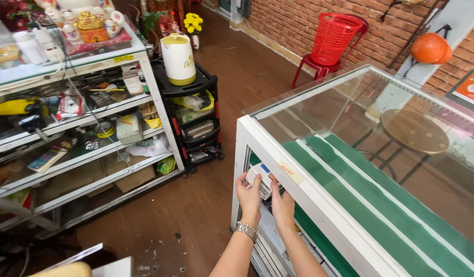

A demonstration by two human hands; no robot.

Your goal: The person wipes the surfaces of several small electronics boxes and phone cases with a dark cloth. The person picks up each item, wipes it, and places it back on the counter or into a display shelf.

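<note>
Looking down in the head view, two bare forearms reach into the open side of one white-framed glass display desk point(278, 154). The left hand point(248, 195), with one metal wristwatch point(246, 230) on its wrist, has its fingers curled round the near edge of one small white box point(258, 177) bearing a blue patch; the right hand point(282, 201) closes on the same box from the other side, thumb up against it. The box sits just under the desk's top rail, at the mouth of the upper shelf, partly hidden by the frame. Inside the desk lie three green lined strips point(380, 205), parted by white rails. Across the brown wooden floor point(206, 205) stands one white shelving unit point(88, 133) of four visible tiers, crowded with small goods too mixed to count. Beside it, one black trolley point(193, 118) carries one cream and yellow kettle point(178, 59). By the brick wall point(308, 20), one red basket point(333, 37) rests on one red stool point(317, 67); one orange helmet point(430, 48) hangs near.
</note>
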